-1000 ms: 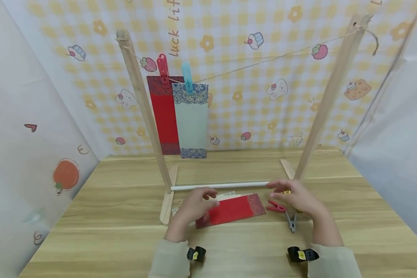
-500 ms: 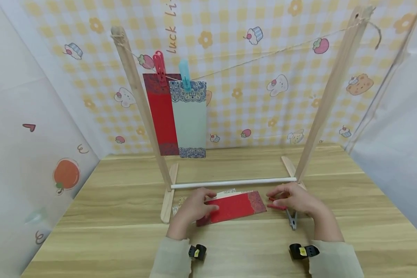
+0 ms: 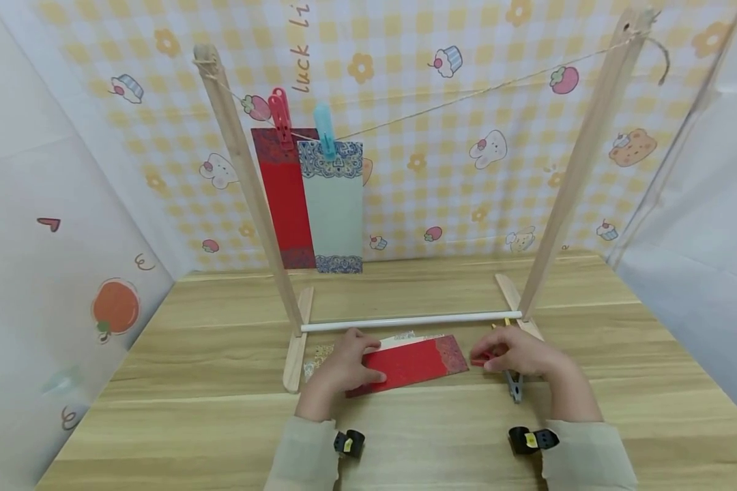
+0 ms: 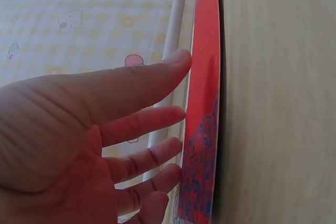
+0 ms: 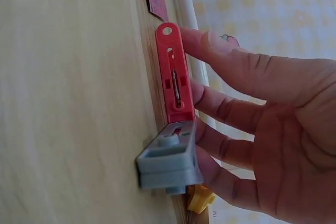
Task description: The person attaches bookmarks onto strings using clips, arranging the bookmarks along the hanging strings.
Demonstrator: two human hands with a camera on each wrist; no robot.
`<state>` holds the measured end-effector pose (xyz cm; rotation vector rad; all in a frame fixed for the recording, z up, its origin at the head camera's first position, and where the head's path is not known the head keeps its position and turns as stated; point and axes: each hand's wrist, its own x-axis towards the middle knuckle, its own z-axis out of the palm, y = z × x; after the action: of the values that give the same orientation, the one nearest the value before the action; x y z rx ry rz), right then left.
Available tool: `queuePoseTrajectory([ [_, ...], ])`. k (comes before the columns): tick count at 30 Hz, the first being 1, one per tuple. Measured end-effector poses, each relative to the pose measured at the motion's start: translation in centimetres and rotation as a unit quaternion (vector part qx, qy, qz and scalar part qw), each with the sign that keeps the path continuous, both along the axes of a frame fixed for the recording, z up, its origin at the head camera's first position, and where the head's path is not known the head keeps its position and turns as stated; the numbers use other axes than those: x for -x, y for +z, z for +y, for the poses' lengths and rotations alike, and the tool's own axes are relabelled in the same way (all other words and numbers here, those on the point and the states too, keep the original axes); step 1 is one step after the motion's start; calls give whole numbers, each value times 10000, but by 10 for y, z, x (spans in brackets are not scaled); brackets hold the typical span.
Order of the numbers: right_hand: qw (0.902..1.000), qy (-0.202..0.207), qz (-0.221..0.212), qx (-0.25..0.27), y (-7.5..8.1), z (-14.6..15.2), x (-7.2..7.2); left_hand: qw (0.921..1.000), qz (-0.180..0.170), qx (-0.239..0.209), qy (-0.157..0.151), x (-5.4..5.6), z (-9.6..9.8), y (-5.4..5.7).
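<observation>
Yellow-checked cloth backdrop (image 3: pixel 417 218), wood-grain desk (image 3: pixel 160 395). My left hand (image 3: pixel 345 363) is spread loosely on a long red paper card (image 3: pixel 408 365) lying there; my right hand (image 3: pixel 522 351) is around a red plastic clip (image 5: pixel 173 69), can't tell if pinched. Probably the clip-grabbing step, so next wants a firm pinch. Card looks smooth, patterned at both ends.

The table (image 3: pixel 190 354) is light brown with darker wood-grain streaks and carries a red lying card (image 3: pixel 408 365) with blue-patterned end bands and, nearer its right edge than its left, a red clip (image 5: pixel 176 72), a grey clip (image 5: pixel 168 166) and a yellow clip (image 5: pixel 201 199). The left hanging card (image 3: pixel 287 215) is red with dark ornamented end bands; the right hanging card (image 3: pixel 338 215) is pale green with blue scrollwork end bands. The backdrop (image 3: pixel 399 82) is yellow-and-white check.
</observation>
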<state>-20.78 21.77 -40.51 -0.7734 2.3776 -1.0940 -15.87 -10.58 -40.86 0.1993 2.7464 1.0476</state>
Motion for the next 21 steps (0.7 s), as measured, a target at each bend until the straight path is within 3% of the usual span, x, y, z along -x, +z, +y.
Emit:
queuePoseTrajectory([
  [11, 9989, -229, 3, -421, 2, -2, -6, 9964, -257, 561, -577, -7, 0, 5],
  [21, 9988, -327, -137, -339, 2, -1, -6, 9961, -237, 592, -606, -6, 1, 3],
])
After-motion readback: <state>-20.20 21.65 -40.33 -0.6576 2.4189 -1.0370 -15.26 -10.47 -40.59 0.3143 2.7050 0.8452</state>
